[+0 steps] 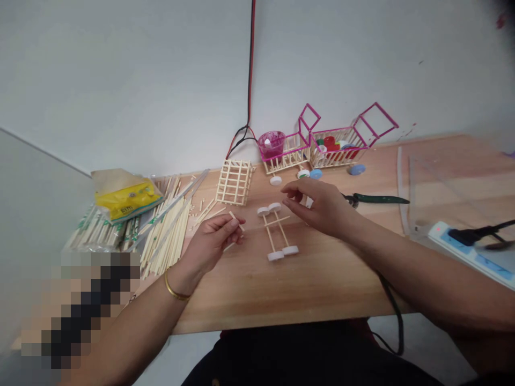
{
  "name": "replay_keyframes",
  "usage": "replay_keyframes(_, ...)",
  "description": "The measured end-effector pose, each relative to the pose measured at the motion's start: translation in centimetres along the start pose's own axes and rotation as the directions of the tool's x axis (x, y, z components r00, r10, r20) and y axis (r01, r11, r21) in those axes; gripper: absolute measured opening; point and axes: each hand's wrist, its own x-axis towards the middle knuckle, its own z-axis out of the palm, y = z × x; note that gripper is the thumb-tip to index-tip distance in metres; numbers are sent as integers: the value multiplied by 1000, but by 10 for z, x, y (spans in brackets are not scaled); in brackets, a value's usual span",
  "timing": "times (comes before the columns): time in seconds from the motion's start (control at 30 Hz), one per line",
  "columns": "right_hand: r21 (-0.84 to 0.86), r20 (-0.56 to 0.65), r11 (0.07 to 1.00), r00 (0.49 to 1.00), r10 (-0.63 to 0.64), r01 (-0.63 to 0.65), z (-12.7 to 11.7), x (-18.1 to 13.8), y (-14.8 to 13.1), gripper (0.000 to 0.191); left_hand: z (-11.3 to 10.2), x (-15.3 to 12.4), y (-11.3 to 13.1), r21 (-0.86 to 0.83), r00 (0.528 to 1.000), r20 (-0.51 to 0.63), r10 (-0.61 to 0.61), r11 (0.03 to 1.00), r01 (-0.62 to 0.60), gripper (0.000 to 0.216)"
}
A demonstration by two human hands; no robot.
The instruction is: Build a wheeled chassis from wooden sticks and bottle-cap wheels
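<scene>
My left hand (217,236) is closed on a short wooden stick (236,221), pinched between thumb and fingers; a second stick end shows below the fingers. My right hand (311,203) hovers at the right with its fingers bent, thumb and forefinger apart, and nothing visible between them. Between the hands lies a small wheeled frame (277,228) made of two stick axles with white bottle-cap wheels (290,250) at their ends and one stick across them. Behind my left hand a lattice basket of sticks (234,182) leans near the wall.
Two small stick carts (290,161) with purple-edged rims stand at the back. Green-handled pliers (378,199) lie right, near a power strip (470,252). Loose sticks (171,233) and a yellow packet (126,198) lie left. A cable (251,64) hangs down the wall.
</scene>
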Motion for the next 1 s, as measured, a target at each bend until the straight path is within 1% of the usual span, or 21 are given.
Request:
replay_keyframes(0.17, -5, -19, 1000, 1000, 16, -17, -2, 0, 1, 19, 1, 0, 1, -63, 998, 31, -53, 996, 55, 19)
replay_keyframes(0.27, 1, -22, 1000, 999, 23, -23, -1, 0, 1, 19, 0, 0, 2, -95, 993, 72, -95, 990, 101, 19)
replay_keyframes(0.37, 7, -12, 1000, 1000, 6, -6, 0, 0, 0, 17, -1, -1, 2, -98, 983, 124, -135, 984, 148, 21)
replay_keyframes(0.47, 13, -8, 1000, 1000, -12, 13, 1, 0, -1, 15, -1, -1, 0, -78, 979, 154, -136, 986, 149, 20)
replay_keyframes(0.53, 16, 13, 1000, 1000, -26, 26, 2, 0, -3, 13, 0, -2, 0, -14, 982, 163, -99, 995, 103, 21)
replay_keyframes(0.6, 21, 46, 999, 998, -45, 44, 4, -1, -6, 12, 3, -4, 0, 144, 987, 154, -39, 990, 17, 20)
replay_keyframes(0.63, 26, 62, 998, 996, -57, 55, 5, -1, -7, 13, 5, -5, 1, 252, 989, 148, -3, 967, -35, 19)
replay_keyframes(0.7, 42, 99, 996, 991, -86, 82, 7, -3, -10, 12, 10, -8, 4, 470, 986, 148, 75, 872, -136, 16)
replay_keyframes(0.77, 69, 143, 990, 981, -131, 122, 10, -5, -13, 13, 15, -12, 7, 619, 974, 168, 153, 752, -225, 12)
replay_keyframes(0.83, 89, 184, 983, 967, -176, 162, 11, -7, -16, 17, 20, -14, 7, 695, 955, 190, 226, 657, -294, 10)
replay_keyframes(0.87, 94, 200, 979, 960, -198, 183, 12, -8, -17, 18, 21, -15, 6, 712, 945, 199, 259, 624, -321, 9)
replay_keyframes(1.0, 78, 256, 962, 928, -272, 260, 14, -9, -16, 16, 23, -13, -3, 725, 904, 242, 354, 554, -410, 8)
